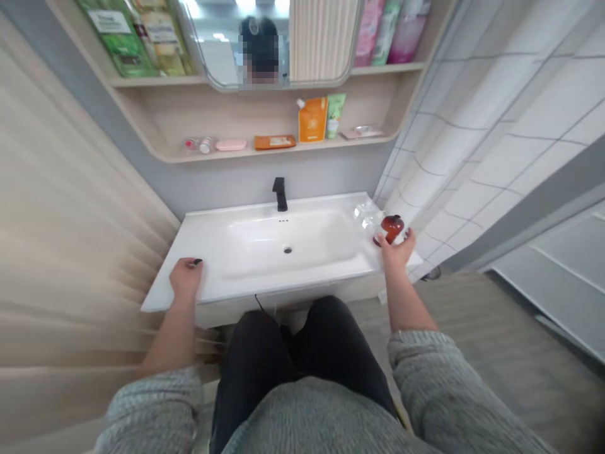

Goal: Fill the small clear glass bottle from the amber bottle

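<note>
At the left end of the white countertop, my left hand is closed, its fingers pinching a small black object. That object's exact kind is too small to make out. At the counter's right end, my right hand has its thumb and fingers on either side of a rounded amber bottle with a dark top. Part of the bottle is hidden by the hand. Just to its left are clear, glass-like items, blurred in outline.
Between my hands lies a white sink basin with a black faucet behind it. Above runs a shelf holding an orange pouch, a green tube and small packs. A mirror hangs there; curtains flank both sides.
</note>
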The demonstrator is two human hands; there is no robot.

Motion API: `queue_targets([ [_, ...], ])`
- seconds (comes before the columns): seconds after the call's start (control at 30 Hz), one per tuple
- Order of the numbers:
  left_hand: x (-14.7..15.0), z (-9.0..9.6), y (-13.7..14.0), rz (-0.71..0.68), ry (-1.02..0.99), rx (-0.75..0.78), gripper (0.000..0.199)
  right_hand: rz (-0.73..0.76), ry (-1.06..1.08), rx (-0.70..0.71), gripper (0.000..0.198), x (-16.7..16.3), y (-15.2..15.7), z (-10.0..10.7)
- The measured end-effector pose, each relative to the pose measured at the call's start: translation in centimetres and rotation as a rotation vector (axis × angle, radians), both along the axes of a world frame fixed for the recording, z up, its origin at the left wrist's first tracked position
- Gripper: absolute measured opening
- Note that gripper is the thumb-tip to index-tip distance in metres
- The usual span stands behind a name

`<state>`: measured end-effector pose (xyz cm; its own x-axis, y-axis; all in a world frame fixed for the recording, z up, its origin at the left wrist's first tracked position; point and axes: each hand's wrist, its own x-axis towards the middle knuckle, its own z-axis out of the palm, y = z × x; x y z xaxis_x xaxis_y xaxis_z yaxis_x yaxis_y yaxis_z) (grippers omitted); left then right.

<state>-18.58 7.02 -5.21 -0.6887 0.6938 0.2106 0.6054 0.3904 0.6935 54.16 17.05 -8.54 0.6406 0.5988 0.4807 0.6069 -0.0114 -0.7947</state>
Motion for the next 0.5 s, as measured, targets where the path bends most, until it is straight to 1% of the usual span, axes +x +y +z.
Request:
queue_targets([
  [0.07,0.1,-0.4,0.1,0.003,0.012,0.010,0.027,-0.013,0.006,0.010,0.118,-0.3,-0.6,0.5],
  [0.13,0.2,-0.7,0.1,-0.022,0.059,0.009,0.033,-0.031,-0.032,0.025,0.112,-0.8,-1.6,1.2],
  [0.2,0.3,-0.8,0.1,-0.057,0.119,-0.021,0.031,-0.090,-0.112,0.042,0.099,-1.5,-2.6,2.5],
  [0.23,0.3,-0.8,0.1,-0.065,0.143,-0.038,0.027,-0.128,-0.161,0.047,0.090,-1.8,-3.0,3.5],
  [0.3,0.4,-0.8,0.1,-0.049,0.167,-0.065,0.025,-0.186,-0.256,0.046,0.073,-2.5,-3.3,6.2],
  [0.37,0.5,-0.8,0.1,-0.001,0.175,-0.073,0.029,-0.159,-0.355,-0.003,0.058,-3.1,-2.7,9.8],
  [0.43,0.5,-1.0,0.2,0.022,0.188,-0.064,0.034,-0.013,-0.496,-0.138,0.053,-3.4,-1.0,13.9],
  [0.5,0.5,-1.1,0.3,0.012,0.199,-0.057,0.036,0.111,-0.652,-0.336,0.055,-3.5,1.5,17.9],
])
